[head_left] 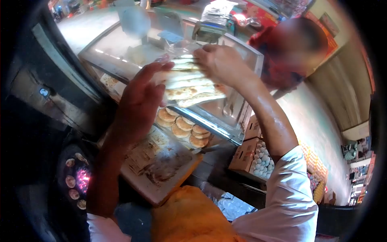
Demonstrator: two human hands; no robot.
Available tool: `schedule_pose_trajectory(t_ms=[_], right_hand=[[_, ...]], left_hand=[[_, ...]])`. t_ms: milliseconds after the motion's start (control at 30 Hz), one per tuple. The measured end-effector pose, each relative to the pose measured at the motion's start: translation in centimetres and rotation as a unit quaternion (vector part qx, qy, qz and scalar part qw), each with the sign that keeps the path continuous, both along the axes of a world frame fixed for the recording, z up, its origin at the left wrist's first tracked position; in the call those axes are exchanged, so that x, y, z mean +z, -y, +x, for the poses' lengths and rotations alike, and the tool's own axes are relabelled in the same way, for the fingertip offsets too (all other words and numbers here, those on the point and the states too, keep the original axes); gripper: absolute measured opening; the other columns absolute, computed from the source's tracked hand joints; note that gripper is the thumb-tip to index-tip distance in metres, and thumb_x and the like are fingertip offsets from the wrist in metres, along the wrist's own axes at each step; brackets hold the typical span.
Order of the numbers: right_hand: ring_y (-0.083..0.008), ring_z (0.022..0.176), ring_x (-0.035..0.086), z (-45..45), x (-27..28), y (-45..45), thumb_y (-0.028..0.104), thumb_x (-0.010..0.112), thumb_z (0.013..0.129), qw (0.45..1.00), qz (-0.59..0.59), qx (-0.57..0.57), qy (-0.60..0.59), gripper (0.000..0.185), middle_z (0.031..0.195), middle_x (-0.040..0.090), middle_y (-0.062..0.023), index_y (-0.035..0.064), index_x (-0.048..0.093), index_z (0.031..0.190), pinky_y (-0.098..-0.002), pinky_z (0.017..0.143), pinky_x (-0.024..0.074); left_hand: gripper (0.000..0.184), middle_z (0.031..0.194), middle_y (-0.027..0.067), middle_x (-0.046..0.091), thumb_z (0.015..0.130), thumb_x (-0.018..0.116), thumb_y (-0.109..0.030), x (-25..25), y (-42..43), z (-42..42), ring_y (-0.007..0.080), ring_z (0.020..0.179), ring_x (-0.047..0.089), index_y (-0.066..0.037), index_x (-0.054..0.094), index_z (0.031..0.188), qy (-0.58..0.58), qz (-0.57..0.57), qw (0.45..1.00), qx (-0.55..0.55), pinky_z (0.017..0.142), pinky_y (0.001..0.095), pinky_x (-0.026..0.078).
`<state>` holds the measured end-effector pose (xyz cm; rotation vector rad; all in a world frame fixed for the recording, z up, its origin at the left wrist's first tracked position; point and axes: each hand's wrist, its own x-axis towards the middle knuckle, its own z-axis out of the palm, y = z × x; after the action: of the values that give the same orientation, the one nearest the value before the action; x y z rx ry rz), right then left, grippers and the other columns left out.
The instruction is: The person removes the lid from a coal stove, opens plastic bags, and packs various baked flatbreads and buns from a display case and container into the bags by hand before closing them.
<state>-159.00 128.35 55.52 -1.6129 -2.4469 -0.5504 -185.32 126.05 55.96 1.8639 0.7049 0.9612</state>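
Several long flat breads (pixel 191 82) with browned spots lie side by side over the glass top of a display case, in what looks like a clear plastic bag (pixel 179 49). My left hand (pixel 144 86) is at their left side, its fingers apart and touching the bag's edge. At the upper right end of the breads is my right hand (pixel 219 62), fingers curled and blurred; what lies between them is hidden.
Round breads (pixel 182 126) sit below the glass case (pixel 252 76). Nearer me is a floury board (pixel 161 169). Round pieces surround a glowing fire (pixel 83 179) at the left. A carton of eggs (pixel 262 161) stands right. A person in red (pixel 278 56) is beyond the case.
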Motion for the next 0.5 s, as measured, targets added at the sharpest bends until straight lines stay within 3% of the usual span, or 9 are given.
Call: schedule_pose_trajectory(t_ms=[300,500], right_hand=[[-0.0312,0.087,0.071,-0.7,0.2,-1.2,0.014,0.060,0.084,0.994,-0.031,-0.017,0.105,0.020,0.095,0.070,-0.0130,0.0027,0.064,0.100,-0.0419,0.074,0.0567],[-0.0302,0.092,0.068,-0.7,0.8,0.5,0.017,0.061,0.083,0.995,0.087,0.004,0.048,0.020,0.095,0.068,-0.0121,0.0029,0.062,0.097,-0.0402,0.073,0.0551]], left_hand=[[0.049,0.137,0.0135,0.054,0.096,0.043,-0.001,-1.0,-0.6,-0.3,0.0084,0.071,0.054,-0.006,0.041,0.145,0.018,-0.011,1.000,-0.016,0.066,0.0235,0.051],[0.048,0.134,0.0153,0.056,0.093,0.045,-0.001,-1.7,-1.4,-1.3,0.0078,0.064,0.051,-0.005,0.045,0.142,-0.031,-0.066,0.997,-0.010,0.061,0.0245,0.050]])
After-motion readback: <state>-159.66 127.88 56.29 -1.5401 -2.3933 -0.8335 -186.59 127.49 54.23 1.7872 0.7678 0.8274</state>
